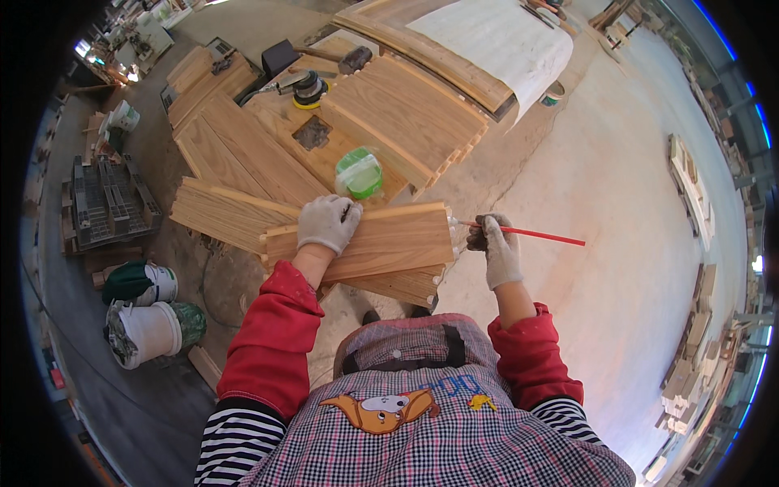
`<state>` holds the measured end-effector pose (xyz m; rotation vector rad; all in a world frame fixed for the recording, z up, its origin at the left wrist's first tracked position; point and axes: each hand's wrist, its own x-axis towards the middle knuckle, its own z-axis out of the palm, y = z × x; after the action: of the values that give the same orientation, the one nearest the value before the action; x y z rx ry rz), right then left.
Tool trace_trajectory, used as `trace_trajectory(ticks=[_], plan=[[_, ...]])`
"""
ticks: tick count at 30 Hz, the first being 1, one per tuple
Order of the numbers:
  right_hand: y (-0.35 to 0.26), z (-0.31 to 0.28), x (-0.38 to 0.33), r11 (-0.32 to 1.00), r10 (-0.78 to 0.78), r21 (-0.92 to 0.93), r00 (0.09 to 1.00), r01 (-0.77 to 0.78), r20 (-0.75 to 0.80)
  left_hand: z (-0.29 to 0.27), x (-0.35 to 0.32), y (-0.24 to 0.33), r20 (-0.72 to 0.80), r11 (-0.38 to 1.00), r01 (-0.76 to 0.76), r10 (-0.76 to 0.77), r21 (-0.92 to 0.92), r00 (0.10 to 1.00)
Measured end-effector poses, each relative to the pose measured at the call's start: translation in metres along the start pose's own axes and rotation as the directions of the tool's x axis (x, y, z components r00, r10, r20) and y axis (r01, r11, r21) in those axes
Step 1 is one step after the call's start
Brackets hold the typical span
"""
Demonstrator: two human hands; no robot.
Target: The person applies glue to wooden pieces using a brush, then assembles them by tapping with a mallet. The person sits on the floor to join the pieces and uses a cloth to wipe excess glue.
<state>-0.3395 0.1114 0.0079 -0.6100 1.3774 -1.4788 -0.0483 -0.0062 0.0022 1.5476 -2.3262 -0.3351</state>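
Concrete workshop floor (617,187) all around, pale and dusty, with wood stacked everywhere. Closest in, the right hand (497,247) has its gloved grip closed around a thin red-handled brush (527,233). The handle sticks out to the right, away from the body, and the bristle tip points left, right at the end of the wooden panel (381,239). That panel lies crosswise, long axis running left to right, on top of a low stack of similar boards used as a bench. Its right end, with small pegs sticking out, sits just beside the brush tip, so the right hand is clearly the nearer one to that end.

Left hand (326,223) is flat on the panel's top face, fingers spread, pinning it down rather than gripping anything, well to the left of the brush.

Just past the left hand there's a clear plastic jar with green contents (359,173) sitting on more oak-coloured boards (243,154). Further out, a yellow-padded orbital sander (307,88) and a curved frame under a white sheet (503,40). Off to the left on the floor sit white buckets (150,329) and a dark plastic crate (109,199). Nothing sits between brush tip and panel end.
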Motion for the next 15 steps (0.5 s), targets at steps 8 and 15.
trace_trajectory(ticks=[8,15], plan=[[0.001,-0.001,0.006,0.999,-0.049,-0.004,0.999,0.049,-0.021,0.003,-0.002,-0.004,-0.010,1.000,-0.007,0.007,0.001,1.000],[0.009,-0.002,0.007,0.997,-0.034,-0.065,0.999,0.032,-0.039,0.002,-0.002,-0.002,-0.014,1.000,-0.007,0.007,0.007,1.000]])
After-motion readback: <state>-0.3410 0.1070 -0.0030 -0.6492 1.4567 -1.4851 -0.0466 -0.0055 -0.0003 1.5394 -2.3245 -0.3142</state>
